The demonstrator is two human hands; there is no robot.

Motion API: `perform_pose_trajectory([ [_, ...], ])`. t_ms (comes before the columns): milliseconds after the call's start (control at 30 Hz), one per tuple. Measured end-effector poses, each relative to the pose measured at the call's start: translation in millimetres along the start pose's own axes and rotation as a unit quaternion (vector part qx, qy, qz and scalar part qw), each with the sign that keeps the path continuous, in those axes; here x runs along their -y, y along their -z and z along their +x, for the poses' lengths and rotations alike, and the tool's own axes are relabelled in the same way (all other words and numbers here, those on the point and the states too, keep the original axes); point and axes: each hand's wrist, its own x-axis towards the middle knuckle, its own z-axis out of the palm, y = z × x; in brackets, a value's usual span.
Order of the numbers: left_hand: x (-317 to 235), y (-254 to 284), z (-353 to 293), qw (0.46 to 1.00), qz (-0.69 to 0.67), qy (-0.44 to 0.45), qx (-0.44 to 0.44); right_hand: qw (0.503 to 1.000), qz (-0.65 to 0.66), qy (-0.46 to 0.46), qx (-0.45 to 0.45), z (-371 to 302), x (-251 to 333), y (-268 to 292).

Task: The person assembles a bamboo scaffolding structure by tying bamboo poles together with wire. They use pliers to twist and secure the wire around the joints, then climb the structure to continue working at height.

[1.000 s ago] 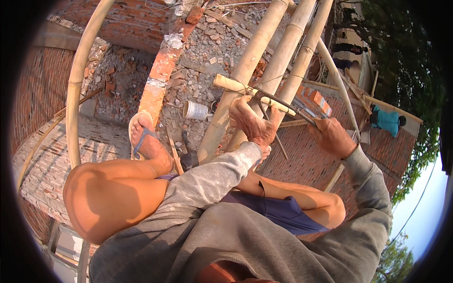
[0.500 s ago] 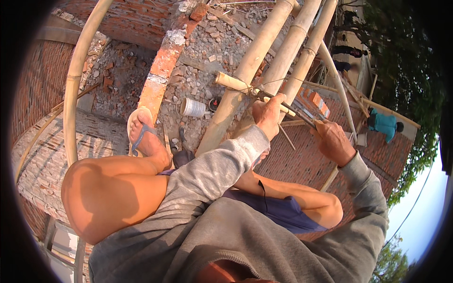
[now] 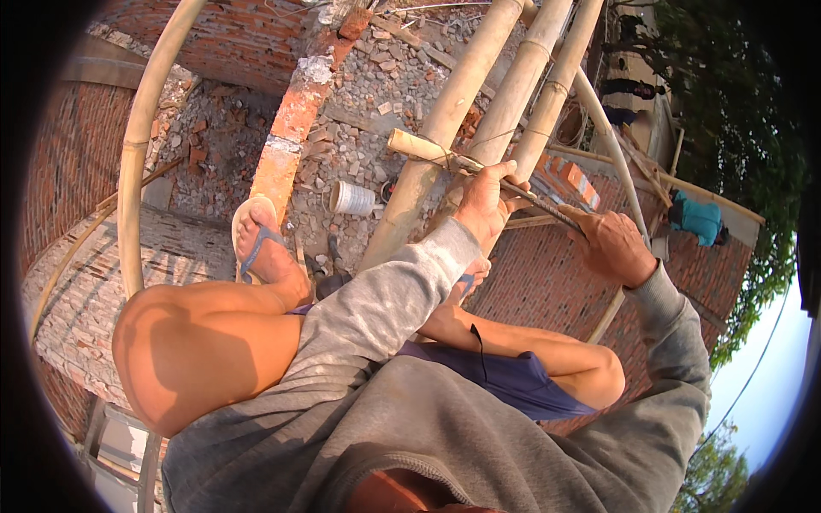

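Observation:
Three thick bamboo poles (image 3: 513, 96) run side by side away from me, with a short bamboo crosspiece (image 3: 414, 146) lying over them. Thin wire (image 3: 451, 159) is wound around the crosspiece where it meets a pole. My right hand (image 3: 617, 248) is closed around the near end of a dark, slim metal rod (image 3: 547, 207), which looks ribbed. The rod slants up and left toward the crosspiece. Along its farther part, my left hand (image 3: 484, 205) closes on the rod with thumb and fingers, over the poles. The rod's far tip is hard to make out beside the wire.
Below lie brick rubble (image 3: 389, 81), a white bucket (image 3: 352, 198) and a broken brick wall (image 3: 278, 162). A bamboo upright (image 3: 137, 145) stands at left. My sandalled foot (image 3: 267, 248) rests on the wall. A person in teal (image 3: 697, 220) is at far right.
My right hand has shifted slightly up and to the right with its end of the rod. My left hand has changed its hold on the rod, its fingers now reaching a little higher.

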Motion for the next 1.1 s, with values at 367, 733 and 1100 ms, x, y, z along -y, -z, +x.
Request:
perform_pose_trajectory([
  [367,-5.0,-6.2,-5.8,0.998,0.016,-0.024,0.049,0.998,-0.016,-0.043,-0.05,0.3,25.3,3.3],
  [733,-64.4,27.2,-24.9,0.582,0.496,-0.484,-0.425,0.985,0.156,0.035,0.061,14.0,-32.6,-5.7],
  [1100,-126.0,62.7,-4.6,0.933,0.278,-0.197,-0.114,0.992,0.121,0.017,-0.023,12.6,-28.6,-10.4],
])
